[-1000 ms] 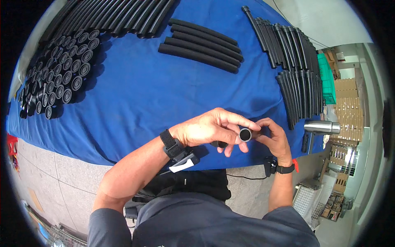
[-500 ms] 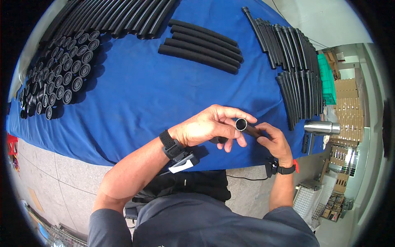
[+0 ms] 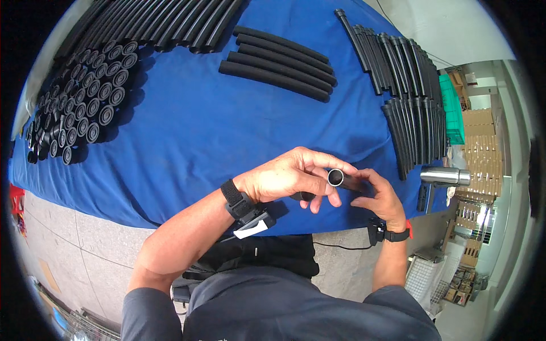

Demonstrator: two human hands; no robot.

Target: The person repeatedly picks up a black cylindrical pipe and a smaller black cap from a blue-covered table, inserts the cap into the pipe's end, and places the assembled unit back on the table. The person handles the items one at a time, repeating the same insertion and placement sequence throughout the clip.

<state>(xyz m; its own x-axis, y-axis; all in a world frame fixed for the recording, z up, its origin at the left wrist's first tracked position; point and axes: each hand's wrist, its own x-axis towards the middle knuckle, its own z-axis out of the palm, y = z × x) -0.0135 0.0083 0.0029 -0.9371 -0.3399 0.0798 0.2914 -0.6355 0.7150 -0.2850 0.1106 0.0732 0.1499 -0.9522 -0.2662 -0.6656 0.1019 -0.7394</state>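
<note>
Over the near edge of the blue-covered table, I hold a dark tube (image 3: 349,183) with its round open end toward me. My left hand (image 3: 290,175) has thumb and fingers at the rim of that end. A small black rounded piece (image 3: 306,196) sits under the left palm, mostly hidden; its kind cannot be made out. My right hand (image 3: 382,196) curls loosely around the tube farther along, its thumb a little away from the surface. The tube's far end is hidden by the right hand.
Black round-ended parts (image 3: 94,91) stand massed at the left, below long black tubes (image 3: 187,23). Several black foam sleeves (image 3: 278,65) lie at the back middle. Capped black tubes (image 3: 418,119) fill the right side, near a metal cylinder (image 3: 443,176) and a green crate (image 3: 451,108).
The tube's open end has shifted slightly right and down. My right thumb has lowered away from the tube, loosening that grip. The left hand has barely moved.
</note>
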